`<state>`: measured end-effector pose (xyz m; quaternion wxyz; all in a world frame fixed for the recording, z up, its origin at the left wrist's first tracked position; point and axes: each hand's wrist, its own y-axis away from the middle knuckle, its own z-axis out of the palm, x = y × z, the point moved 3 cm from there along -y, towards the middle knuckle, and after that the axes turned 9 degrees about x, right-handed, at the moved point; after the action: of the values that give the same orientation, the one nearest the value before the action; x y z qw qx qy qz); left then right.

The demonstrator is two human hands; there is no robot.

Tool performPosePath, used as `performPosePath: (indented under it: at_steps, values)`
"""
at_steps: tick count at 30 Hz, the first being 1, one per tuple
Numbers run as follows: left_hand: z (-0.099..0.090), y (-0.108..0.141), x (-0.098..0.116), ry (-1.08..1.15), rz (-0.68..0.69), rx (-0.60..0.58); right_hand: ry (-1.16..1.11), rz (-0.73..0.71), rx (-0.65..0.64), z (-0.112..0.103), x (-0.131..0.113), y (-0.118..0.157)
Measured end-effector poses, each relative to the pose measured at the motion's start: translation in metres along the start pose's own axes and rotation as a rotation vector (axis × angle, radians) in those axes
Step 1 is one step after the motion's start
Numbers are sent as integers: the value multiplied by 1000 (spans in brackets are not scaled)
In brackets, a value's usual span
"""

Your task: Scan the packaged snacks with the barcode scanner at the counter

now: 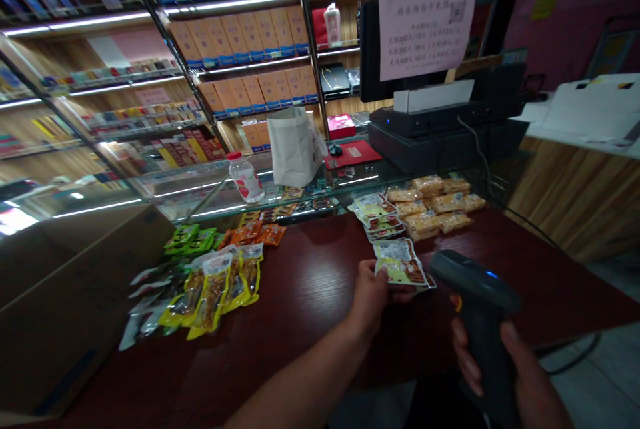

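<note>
My left hand point(373, 292) pinches a flat snack packet point(400, 261) by its near left edge, just above the dark red table. My right hand point(505, 356) is wrapped round the handle of a black barcode scanner point(475, 282), whose head points left toward that packet; a small blue light shows on its top. Beyond the held packet lies a stack of similar snack packets point(377, 212). To its right are clear-wrapped pastry-like packs point(435, 206) in rows.
A cardboard box point(75, 282) stands at the left. Beside it lie yellow-edged snack pouches point(215, 292), green packets point(193, 239) and orange packets point(257, 234). On the glass counter behind are a bottle point(246, 179), a paper bag point(293, 149) and a cash register point(425, 129) with a monitor.
</note>
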<state>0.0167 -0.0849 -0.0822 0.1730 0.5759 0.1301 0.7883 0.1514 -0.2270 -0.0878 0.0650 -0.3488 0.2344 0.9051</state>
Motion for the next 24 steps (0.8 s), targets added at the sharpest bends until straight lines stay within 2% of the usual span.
performPosePath:
  at_steps: [3,6,10,13,16,20,22,24]
  values:
    - [1,-1,-6,23,-39,51,-3,8,-5,0,-1,-1]
    - [0,-1,-11,60,-87,8,2,6,-14,2,-2,-1]
    - [1,-7,-17,63,-79,-25,27,-31,12,7,-4,1]
    - [5,-8,-18,4,-80,-89,22,12,23,10,-5,4]
    - [2,1,-14,-124,-110,-185,43,36,22,7,-8,9]
    - [-20,26,-1,-248,-47,-234,97,-24,-4,-3,-15,11]
    - [-39,39,9,-287,69,-182,114,-32,-1,-7,-17,10]
    - [-61,52,21,-348,221,-72,142,-9,-17,-6,-17,8]
